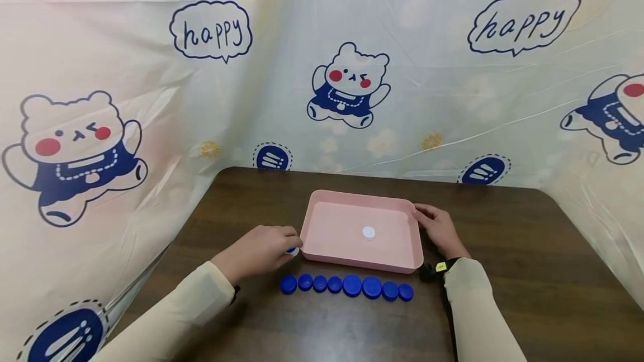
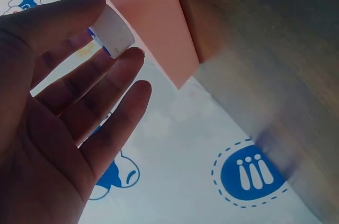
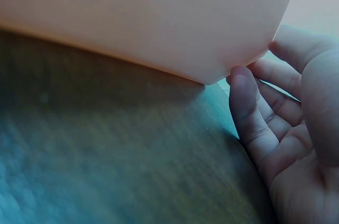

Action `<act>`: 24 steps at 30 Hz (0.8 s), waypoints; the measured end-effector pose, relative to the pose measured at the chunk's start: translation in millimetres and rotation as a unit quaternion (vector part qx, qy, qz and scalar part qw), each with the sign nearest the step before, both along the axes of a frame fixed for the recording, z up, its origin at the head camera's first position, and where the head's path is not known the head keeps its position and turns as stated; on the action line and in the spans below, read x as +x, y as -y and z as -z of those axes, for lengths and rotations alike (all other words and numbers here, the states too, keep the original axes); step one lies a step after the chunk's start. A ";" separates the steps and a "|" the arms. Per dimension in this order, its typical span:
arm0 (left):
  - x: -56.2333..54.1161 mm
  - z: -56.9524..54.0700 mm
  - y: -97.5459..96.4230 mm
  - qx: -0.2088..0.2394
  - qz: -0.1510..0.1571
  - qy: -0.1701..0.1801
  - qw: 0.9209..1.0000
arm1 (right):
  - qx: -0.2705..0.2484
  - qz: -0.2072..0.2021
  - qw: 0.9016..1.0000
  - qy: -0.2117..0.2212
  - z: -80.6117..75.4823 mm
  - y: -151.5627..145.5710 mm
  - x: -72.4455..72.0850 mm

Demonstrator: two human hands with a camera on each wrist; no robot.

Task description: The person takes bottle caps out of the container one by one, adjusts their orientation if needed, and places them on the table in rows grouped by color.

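Note:
A pink tray (image 1: pixel 362 264) lies on the table with a white round cap (image 1: pixel 369 233) on its floor. At the tray's left side my left hand (image 1: pixel 264 247) pinches a white and blue cap (image 2: pixel 114 32) between thumb and fingers, just outside the tray wall. My right hand (image 1: pixel 440 230) holds the tray's far right corner, its fingertips on the rim; the right wrist view shows thumb and fingers (image 3: pixel 243 94) at that corner. In front of the tray stands a row of several blue caps (image 1: pixel 352 285), some larger than others.
The dark brown wooden table (image 1: pixel 322 328) reaches back to a pale printed curtain (image 1: pixel 427 88), which also hangs along both sides. A dark strap with a yellow tag (image 1: pixel 441 266) sits at the right wrist, close to the tray's near right corner.

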State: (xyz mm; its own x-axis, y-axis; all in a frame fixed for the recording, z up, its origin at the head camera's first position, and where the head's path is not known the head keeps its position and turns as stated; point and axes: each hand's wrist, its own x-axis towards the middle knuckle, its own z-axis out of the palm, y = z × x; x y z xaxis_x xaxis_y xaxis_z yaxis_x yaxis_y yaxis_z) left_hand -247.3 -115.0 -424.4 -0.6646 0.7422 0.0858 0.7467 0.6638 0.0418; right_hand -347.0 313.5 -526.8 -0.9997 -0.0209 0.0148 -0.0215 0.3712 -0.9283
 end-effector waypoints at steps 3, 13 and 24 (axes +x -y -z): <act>6.8 1.6 1.9 -0.001 0.000 0.002 1.000 | -0.005 -0.003 1.000 -0.003 -0.3 -0.6 -0.8; 24.9 4.0 8.4 -0.002 0.001 0.006 1.000 | 0.001 -0.002 1.000 -0.006 -1.3 -4.2 -6.0; 49.9 2.8 11.1 0.008 -0.017 0.059 0.998 | 0.007 -0.007 1.000 -0.001 -1.6 -3.2 -6.5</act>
State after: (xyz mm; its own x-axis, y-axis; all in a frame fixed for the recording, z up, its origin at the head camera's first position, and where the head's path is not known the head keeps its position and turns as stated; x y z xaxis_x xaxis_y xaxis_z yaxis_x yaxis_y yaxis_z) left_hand -197.4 -126.2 -427.3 -0.6958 0.7180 0.0176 0.7128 0.6873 0.1393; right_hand -353.4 316.7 -525.2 -0.9992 -0.0358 0.0171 -0.0296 0.3841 -0.9228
